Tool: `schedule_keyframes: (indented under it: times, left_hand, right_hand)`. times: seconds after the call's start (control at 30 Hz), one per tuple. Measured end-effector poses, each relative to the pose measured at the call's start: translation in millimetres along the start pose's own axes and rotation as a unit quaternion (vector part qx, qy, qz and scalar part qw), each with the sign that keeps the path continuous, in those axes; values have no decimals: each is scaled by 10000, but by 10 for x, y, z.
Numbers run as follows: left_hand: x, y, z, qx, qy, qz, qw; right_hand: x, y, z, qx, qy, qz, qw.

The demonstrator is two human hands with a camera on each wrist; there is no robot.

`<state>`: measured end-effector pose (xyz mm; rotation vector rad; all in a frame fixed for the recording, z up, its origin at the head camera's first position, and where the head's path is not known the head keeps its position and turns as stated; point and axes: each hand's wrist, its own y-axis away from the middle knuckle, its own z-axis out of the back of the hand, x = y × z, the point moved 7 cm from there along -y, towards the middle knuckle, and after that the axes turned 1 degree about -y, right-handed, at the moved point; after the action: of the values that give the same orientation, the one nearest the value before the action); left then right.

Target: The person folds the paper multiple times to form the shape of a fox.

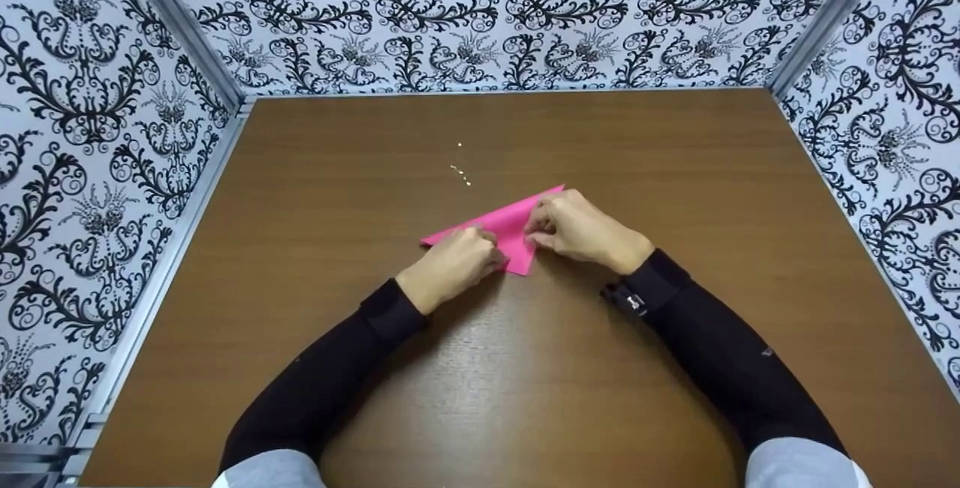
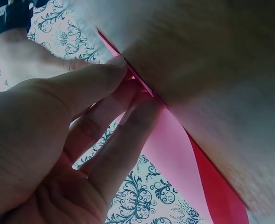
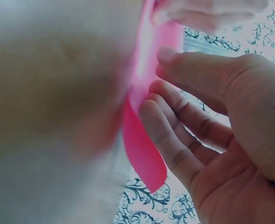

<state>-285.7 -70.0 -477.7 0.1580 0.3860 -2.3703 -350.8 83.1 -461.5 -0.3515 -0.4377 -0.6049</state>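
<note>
A sheet of bright pink paper (image 1: 514, 237) lies on the brown table, partly folded, one long straight edge slanting up to the right. My left hand (image 1: 459, 259) pinches its near left part between thumb and fingertips. At the right side my right hand (image 1: 581, 229) holds the paper's edge with thumb and fingers curled. In the left wrist view, the pink paper (image 2: 170, 144) bends away below the fingertips. A loose flap of pink paper (image 3: 144, 156) curls down beside the right fingers in the right wrist view. Both hands cover parts of the sheet.
Several tiny pale specks (image 1: 460, 173) dot the table (image 1: 337, 173) beyond the paper. Walls covered in black-and-white scroll pattern (image 1: 465, 16) stand at the back and both sides, with metal rails (image 1: 180, 23) at the corners. Dark bands wrap both wrists.
</note>
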Motion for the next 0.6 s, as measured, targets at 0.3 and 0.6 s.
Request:
schedule_keyframes:
  times: [0.3, 0.6]
  left_hand:
    - [-15, 37, -15, -76, -192, -175, 9996]
    - [-35, 51, 0, -66, -446, -248, 9987]
  right_hand:
    - [47, -272, 87, -230, 70, 295, 9993]
    - [52, -455, -81, -85, 586, 553, 9967]
